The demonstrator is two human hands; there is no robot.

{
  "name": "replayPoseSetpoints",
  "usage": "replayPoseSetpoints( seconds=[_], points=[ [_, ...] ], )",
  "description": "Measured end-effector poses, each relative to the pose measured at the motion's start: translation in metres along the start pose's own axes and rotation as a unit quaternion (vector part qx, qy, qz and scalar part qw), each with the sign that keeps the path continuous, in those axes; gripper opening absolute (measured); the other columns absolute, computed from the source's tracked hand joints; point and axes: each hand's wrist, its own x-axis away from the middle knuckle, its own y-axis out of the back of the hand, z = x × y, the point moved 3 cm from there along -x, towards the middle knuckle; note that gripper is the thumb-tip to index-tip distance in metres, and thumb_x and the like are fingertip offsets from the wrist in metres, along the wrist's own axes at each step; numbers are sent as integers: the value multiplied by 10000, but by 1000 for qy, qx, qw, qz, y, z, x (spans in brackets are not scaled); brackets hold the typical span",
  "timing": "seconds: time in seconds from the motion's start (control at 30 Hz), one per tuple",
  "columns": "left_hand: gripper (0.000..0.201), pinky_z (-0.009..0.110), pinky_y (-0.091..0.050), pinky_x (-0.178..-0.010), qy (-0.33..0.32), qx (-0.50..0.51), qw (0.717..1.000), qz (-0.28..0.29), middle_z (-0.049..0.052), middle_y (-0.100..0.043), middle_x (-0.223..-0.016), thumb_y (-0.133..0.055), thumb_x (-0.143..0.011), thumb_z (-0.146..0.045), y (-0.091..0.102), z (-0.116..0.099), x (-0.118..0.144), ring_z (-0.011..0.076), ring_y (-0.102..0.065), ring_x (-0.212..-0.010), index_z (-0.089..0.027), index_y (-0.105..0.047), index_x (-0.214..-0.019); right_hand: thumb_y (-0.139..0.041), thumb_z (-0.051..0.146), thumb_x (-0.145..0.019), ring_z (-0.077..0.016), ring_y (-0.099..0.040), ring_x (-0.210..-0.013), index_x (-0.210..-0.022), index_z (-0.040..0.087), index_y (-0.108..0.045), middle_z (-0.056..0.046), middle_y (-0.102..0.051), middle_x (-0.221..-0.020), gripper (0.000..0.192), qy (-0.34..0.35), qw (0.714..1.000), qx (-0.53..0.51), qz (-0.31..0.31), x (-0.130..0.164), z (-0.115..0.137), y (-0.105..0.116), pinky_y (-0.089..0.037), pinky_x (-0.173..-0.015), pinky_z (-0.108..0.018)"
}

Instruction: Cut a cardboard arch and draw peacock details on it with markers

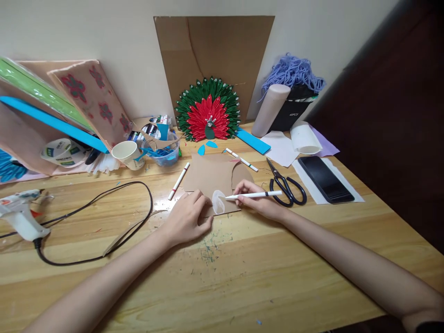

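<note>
A piece of brown cardboard (211,178) is being pressed flat on the wooden table (243,277) by the left hand (187,217), fingers spread along its near edge. A white pen (255,195) is being pinched in the right hand (258,199), tip laid against a small white oval template (218,202) on the cardboard. Black scissors (286,185) are lying just right of it, a phone (326,178) beyond. A glue gun (21,215) is resting far left. A red-and-green paper rosette (208,111) is being propped against the wall.

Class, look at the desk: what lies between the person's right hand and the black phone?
The black scissors lie between the right hand and the phone, in the head view.
</note>
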Motion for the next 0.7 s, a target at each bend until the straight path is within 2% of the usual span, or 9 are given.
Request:
replayPoseSetpoints(
  seconds=[0.1, 0.27, 0.4, 0.47, 0.53, 0.63, 0.7],
  points=[
    [199, 319, -404, -697, 33, 13, 999, -6, 46, -533, -920, -512, -794, -272, -4, 10, -1, 189, -510, -809, -186, -489, -973, -568, 301, -838, -121, -535, -695, -904, 184, -554, -6, -577, -793, 135, -11, 998, 69, 0, 2, 0, 3, -404, -612, -232],
    [164, 327, -400, -678, 54, 11, 998, 4, 50, -541, -892, -418, -873, -293, -8, 14, -3, 192, -513, -783, -186, -487, -977, -496, 268, -878, -178, -579, -923, -1069, 185, -575, -62, -625, -1012, 223, 5, 996, 70, 57, 4, 5, -2, -433, -769, -286],
    [131, 319, -383, -658, 54, 12, 998, -2, 45, -561, -877, -396, -882, -242, -9, 15, -5, 187, -518, -769, -190, -487, -961, -511, 237, -860, -162, -576, -841, -1056, 193, -594, -44, -632, -963, 217, 12, 989, 138, 43, 6, 8, -3, -421, -699, -259],
    [124, 315, -376, -648, 52, 13, 999, -4, 41, -566, -860, -401, -879, -233, -10, 15, -5, 185, -518, -756, -189, -486, -958, -528, 237, -847, -153, -570, -780, -1008, 189, -616, -33, -632, -894, 190, 14, 985, 160, 57, 7, 9, -4, -409, -653, -246],
    [120, 311, -371, -636, 50, 14, 999, -9, 37, -568, -843, -401, -879, -228, -10, 16, -6, 181, -517, -742, -188, -487, -952, -531, 240, -844, -152, -569, -766, -992, 185, -626, -33, -630, -872, 184, 16, 983, 168, 71, 8, 9, -5, -405, -644, -244],
    [116, 307, -370, -631, 46, 16, 999, -15, 33, -567, -827, -400, -875, -220, -9, 16, -6, 176, -515, -733, -188, -488, -945, -515, 241, -854, -157, -565, -781, -1021, 189, -618, -38, -631, -895, 203, 18, 981, 188, 39, 8, 10, -4, -399, -655, -252],
    [120, 306, -373, -632, 43, 17, 999, -17, 32, -564, -822, -397, -874, -217, -9, 15, -6, 175, -514, -733, -188, -488, -947, -521, 247, -852, -159, -566, -779, -1018, 193, -624, -39, -634, -890, 202, 16, 980, 191, 46, 8, 9, -4, -399, -655, -255]
  ],
)
